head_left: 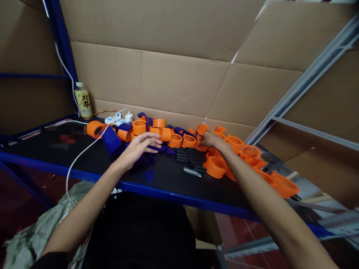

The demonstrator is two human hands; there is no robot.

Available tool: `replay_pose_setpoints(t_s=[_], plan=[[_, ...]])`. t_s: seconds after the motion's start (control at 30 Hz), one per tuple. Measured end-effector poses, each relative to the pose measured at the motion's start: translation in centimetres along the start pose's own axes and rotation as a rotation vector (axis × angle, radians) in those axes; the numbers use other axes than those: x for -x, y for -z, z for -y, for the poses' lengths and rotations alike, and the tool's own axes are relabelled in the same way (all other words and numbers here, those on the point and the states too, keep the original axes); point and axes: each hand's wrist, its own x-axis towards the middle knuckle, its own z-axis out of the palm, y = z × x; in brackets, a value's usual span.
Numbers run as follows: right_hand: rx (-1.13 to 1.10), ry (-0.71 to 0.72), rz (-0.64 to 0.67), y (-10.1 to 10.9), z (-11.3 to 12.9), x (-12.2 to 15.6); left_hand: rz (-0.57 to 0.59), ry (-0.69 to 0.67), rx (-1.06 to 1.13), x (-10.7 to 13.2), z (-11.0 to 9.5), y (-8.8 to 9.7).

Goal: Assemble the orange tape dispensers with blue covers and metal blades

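Note:
My left hand hovers palm-down over dark blue plastic parts, fingers stretched out and apart, holding nothing. My right hand reaches into a heap of orange plastic rings at the back of the black shelf top; its fingers curl among the rings and are partly hidden, so what they grip is unclear. A stack of small black strips lies between the two hands, with one grey strip nearer the front edge.
A yellow-labelled drink bottle stands at the back left beside a white power strip. A white cable runs over the front edge. Cardboard sheets wall the back. A grey metal rack frame slants at right.

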Motion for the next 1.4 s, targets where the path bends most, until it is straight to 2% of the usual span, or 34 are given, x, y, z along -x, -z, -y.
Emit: replay_pose_setpoints(t_s=[0.1, 0.23, 0.47, 0.63, 0.8, 0.9, 0.97, 1.03, 1.2, 1.33, 1.4], plan=[[-0.015, -0.060, 0.006, -0.3, 0.0, 0.0, 0.007, 0.003, -0.009, 0.0, 0.1, 0.0], [-0.094, -0.107, -0.020, 0.3, -0.5, 0.0, -0.004, 0.005, -0.007, 0.1, 0.0, 0.0], [-0.349, -0.159, -0.097, 1.4, -1.1, 0.8, 0.000, 0.008, -0.005, 0.1, 0.0, -0.4], [-0.596, -0.143, -0.150, 2.4, -0.5, 1.4, 0.002, 0.007, -0.013, 0.0, 0.2, -0.3], [-0.796, -0.059, -0.190, 3.7, 1.2, 2.5, 0.007, 0.025, -0.016, -0.1, 0.3, -0.2], [-0.877, 0.034, -0.174, 4.7, 3.3, 4.6, 0.002, 0.023, 0.007, -0.1, 0.3, -0.3], [-0.958, 0.156, -0.126, 5.3, 5.4, 7.0, -0.009, 0.009, 0.038, -0.1, 0.4, -0.5], [-1.024, 0.287, -0.037, 5.7, 7.9, 10.1, -0.035, -0.014, 0.075, -0.1, 0.5, -0.9], [-1.059, 0.426, 0.205, 5.5, 13.6, 17.0, -0.097, -0.101, 0.225, 0.0, 0.7, -2.1], [-1.023, 0.496, 0.330, 4.7, 14.7, 19.1, -0.180, -0.111, 0.331, -0.1, 0.6, -2.5], [-0.922, 0.525, 0.299, 4.3, 13.9, 19.1, -0.208, -0.119, 0.337, -0.1, 0.4, -2.4]])
